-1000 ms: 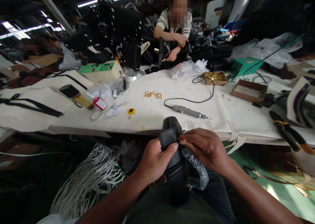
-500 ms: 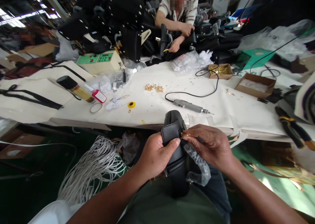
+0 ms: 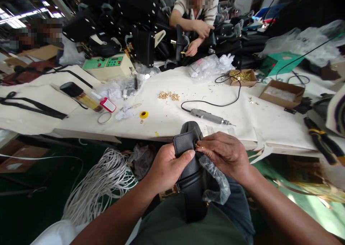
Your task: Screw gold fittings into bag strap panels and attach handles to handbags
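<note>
A black leather bag [image 3: 192, 169] stands on end against my lap, at the front edge of the table. My left hand [image 3: 168, 166] is closed on its upper left side, the thumb pressed on the flap [image 3: 183, 141]. With thumb and fingers pinched, my right hand [image 3: 225, 153] holds a small gold metal piece [image 3: 198, 146] against the bag's right edge, beside the flap. A strap in clear plastic wrap [image 3: 219, 187] hangs below my right hand. On the table beyond lies a grey electric screwdriver [image 3: 207, 116].
The white table [image 3: 151, 126] bears gold parts [image 3: 169, 96], yellow tape [image 3: 144, 114], a red bottle [image 3: 107, 104], an open carton [image 3: 281, 94] and pliers [image 3: 323, 141]. A person [image 3: 198, 22] leans over black bags across it. White cord [image 3: 101, 184] lies on the floor.
Both hands and the top of the bag have shifted slightly left. The flap is tilted a little more, and a gold buckle shows more at the bag's lower left.
</note>
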A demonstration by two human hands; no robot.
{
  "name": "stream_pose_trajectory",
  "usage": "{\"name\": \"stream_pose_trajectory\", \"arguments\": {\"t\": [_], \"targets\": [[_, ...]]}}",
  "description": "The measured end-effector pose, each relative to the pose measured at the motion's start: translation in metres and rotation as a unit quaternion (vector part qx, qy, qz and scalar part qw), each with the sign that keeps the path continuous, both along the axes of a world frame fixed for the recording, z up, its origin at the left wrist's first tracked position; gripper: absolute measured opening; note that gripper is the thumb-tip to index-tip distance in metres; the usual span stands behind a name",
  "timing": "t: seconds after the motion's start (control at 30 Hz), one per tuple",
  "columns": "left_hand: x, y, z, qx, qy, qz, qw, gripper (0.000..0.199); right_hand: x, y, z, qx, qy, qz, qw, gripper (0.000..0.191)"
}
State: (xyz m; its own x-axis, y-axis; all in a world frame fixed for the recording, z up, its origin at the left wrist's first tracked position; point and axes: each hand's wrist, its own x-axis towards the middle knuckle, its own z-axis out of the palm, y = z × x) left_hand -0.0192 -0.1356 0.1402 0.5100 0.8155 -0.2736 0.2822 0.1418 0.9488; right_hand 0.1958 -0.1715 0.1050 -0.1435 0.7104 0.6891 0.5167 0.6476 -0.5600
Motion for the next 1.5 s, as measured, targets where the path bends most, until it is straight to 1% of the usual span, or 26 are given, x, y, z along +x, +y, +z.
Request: {"name": "stream_pose_trajectory", "arguments": {"t": [0.1,0.2,0.33,0.43,0.5,0.67,0.8,0.9,1.0,1.07,1.13,1.23,1.33,1.4,1.5], "targets": [[-0.002,-0.001,0.003,0.013,0.013,0.009,1.0,0.035,-0.006,0.0,0.004,-0.013,0.029,-0.016,0.999,0.014],[-0.003,-0.002,0.002,0.009,0.022,0.017,1.0,0.036,-0.008,-0.001,0.008,-0.014,0.044,-0.022,0.999,0.013],[-0.005,-0.003,0.001,0.011,0.025,0.021,0.999,0.036,-0.007,-0.003,0.005,-0.002,0.02,-0.018,1.0,0.015],[-0.006,-0.003,0.004,0.021,0.024,0.02,0.999,0.038,-0.007,-0.004,0.001,-0.005,-0.004,-0.024,1.0,0.017],[-0.005,-0.003,0.006,0.027,0.022,0.023,0.999,0.04,-0.008,-0.002,-0.001,0.001,-0.012,-0.027,1.0,0.015],[-0.004,-0.001,0.009,0.007,-0.008,0.03,1.0,0.046,-0.012,0.002,0.004,0.036,-0.026,-0.032,0.999,0.011],[-0.007,-0.005,0.01,0.003,-0.007,0.046,0.999,0.05,-0.016,-0.002,0.007,0.053,-0.031,-0.032,0.998,0.015],[-0.011,-0.008,0.013,0.014,-0.012,0.049,0.999,0.051,-0.017,-0.006,0.009,0.042,-0.025,-0.013,0.999,0.021],[-0.015,-0.013,0.017,0.029,-0.022,0.058,0.998,0.052,-0.018,-0.01,0.014,0.0,-0.012,0.029,1.0,0.025],[-0.019,-0.016,0.02,0.037,-0.021,0.068,0.997,0.053,-0.02,-0.014,0.017,-0.034,0.017,0.058,0.998,0.029],[-0.023,-0.018,0.024,0.035,-0.023,0.086,0.995,0.054,-0.022,-0.019,0.018,-0.062,0.068,0.059,0.994,0.034],[-0.03,-0.023,0.032,0.014,-0.057,0.123,0.991,0.053,-0.028,-0.029,0.011,-0.11,0.171,0.005,0.979,0.034],[-0.033,-0.029,0.042,0.004,-0.11,0.187,0.976,0.05,-0.033,-0.045,-0.001,-0.146,0.263,-0.055,0.952,0.028],[-0.032,-0.035,0.049,0.0,-0.152,0.231,0.961,0.047,-0.034,-0.059,-0.011,-0.148,0.279,-0.071,0.946,0.027],[-0.026,-0.042,0.054,-0.019,-0.21,0.277,0.938,0.046,-0.032,-0.079,-0.025,-0.115,0.234,-0.058,0.964,0.032]]}}
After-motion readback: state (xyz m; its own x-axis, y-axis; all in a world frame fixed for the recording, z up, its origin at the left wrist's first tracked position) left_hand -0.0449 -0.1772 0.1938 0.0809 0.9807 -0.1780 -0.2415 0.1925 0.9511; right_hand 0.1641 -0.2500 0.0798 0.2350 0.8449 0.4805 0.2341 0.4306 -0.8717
